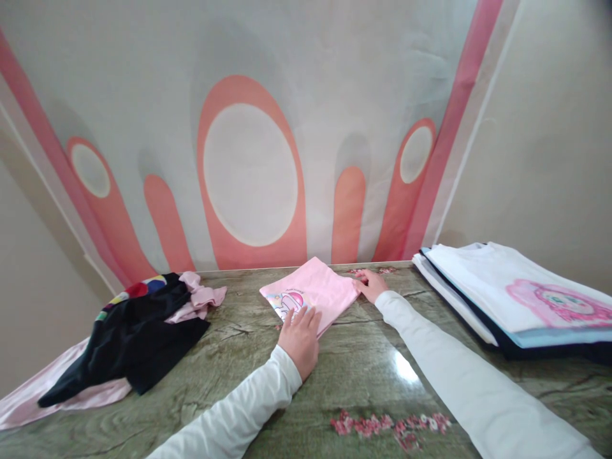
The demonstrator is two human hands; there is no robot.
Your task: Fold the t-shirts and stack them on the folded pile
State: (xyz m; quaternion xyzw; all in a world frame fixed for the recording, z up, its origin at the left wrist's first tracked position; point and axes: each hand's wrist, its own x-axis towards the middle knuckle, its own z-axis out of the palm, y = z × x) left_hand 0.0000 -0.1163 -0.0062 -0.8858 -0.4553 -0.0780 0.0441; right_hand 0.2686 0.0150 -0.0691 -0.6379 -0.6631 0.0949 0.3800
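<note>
A pink T-shirt [318, 287], folded into a small diamond-like shape with a cartoon print, lies at the far middle of the table. My left hand [300, 341] rests on its near left part, fingers stretched out over the print. At the right corner of the shirt, my right hand [371, 285] has its fingers closed on the fabric edge. Both arms wear long white sleeves.
On the left lies a rumpled pile of black clothes [143, 338] and pink clothes [98, 396]. A stack of folded shirts [478, 268] stands on the right, a white one with a pink print on top. Behind the wood-patterned table [229, 395] hangs a printed backdrop [320, 76].
</note>
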